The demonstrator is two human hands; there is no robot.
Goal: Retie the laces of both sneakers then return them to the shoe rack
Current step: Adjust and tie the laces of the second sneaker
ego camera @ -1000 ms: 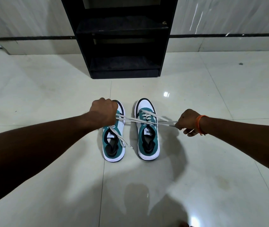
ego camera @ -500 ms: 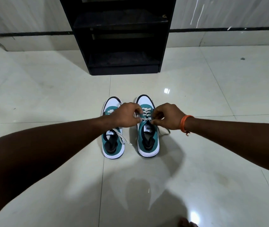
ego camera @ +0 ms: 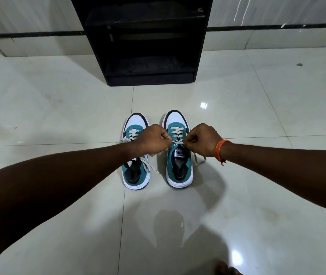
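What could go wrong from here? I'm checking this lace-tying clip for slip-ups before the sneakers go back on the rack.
1. The left hand and right hand pinch the right sneaker's lace close to the knot; a weak pull could leave it loose.
2. The left sneaker's lace trails loose onto the floor, so it may get forgotten.
3. The left forearm crosses over the left sneaker and could nudge it.

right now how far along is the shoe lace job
Nothing looks finished. In hand: the left hand and right hand pinch the lace of the right sneaker, no bow visible. Left: the left sneaker, whose lace trails loose on the floor, then both onto the shoe rack.
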